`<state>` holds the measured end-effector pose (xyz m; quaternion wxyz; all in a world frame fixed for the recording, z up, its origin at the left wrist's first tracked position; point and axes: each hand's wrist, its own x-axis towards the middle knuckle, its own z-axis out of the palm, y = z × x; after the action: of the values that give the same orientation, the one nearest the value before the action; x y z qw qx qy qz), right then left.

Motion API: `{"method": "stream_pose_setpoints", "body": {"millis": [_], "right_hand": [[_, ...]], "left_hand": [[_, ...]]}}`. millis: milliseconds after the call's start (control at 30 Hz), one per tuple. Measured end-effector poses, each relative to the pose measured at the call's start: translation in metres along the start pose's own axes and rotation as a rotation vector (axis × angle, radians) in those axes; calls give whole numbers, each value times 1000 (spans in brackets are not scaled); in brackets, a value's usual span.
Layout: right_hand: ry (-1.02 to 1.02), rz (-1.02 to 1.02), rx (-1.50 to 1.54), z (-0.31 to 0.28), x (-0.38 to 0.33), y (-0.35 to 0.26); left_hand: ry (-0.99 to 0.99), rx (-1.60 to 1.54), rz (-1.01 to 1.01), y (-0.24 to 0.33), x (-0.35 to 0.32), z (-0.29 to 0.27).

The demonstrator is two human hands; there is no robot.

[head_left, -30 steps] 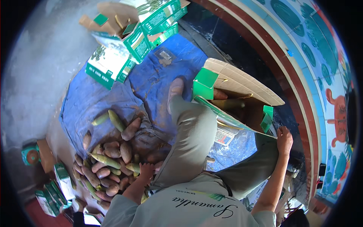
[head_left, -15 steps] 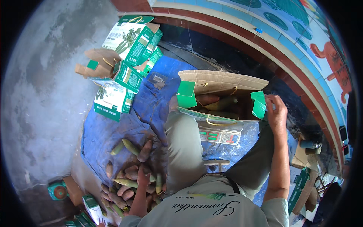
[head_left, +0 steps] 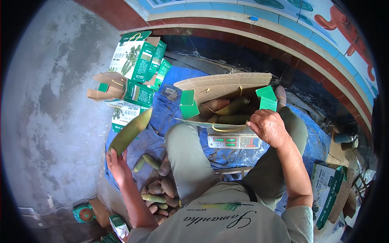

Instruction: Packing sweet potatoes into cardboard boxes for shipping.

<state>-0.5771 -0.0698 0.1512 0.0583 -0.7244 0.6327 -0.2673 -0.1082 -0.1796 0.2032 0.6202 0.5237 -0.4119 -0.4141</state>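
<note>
A long green radish (head_left: 130, 131) points up and to the right from my left hand (head_left: 118, 164), whose fingers are closed round its lower end. It is raised beside the heap of radishes, left of my knee. My right hand (head_left: 268, 127) is closed on the front right corner of an open cardboard box (head_left: 227, 84). Green flaps stand out at both ends of this box. Inside lie several green and reddish-brown radishes (head_left: 235, 106). Beneath the box shows a weighing scale (head_left: 234, 141) with lit green displays and a keypad.
Loose green and reddish radishes (head_left: 166, 186) lie heaped left of my leg on a blue tarp (head_left: 210, 156). Green and white cartons (head_left: 137, 58) are stacked at the far left; another carton (head_left: 324, 194) stands at right. A tiled wall (head_left: 279, 24) runs along the back.
My left hand has come up from the heap with a long green radish. My right hand has shifted from beside the right flap to the box's front corner. The whole view has turned slightly.
</note>
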Motion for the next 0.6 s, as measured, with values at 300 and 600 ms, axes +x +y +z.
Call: {"method": "stream_pose_setpoints", "body": {"millis": [300, 600], "right_hand": [[6, 13, 3, -3, -5, 3], [3, 34, 51, -1, -2, 3]], "left_hand": [[-586, 169, -151, -9, -24, 190], [-624, 139, -155, -43, -18, 206]]}}
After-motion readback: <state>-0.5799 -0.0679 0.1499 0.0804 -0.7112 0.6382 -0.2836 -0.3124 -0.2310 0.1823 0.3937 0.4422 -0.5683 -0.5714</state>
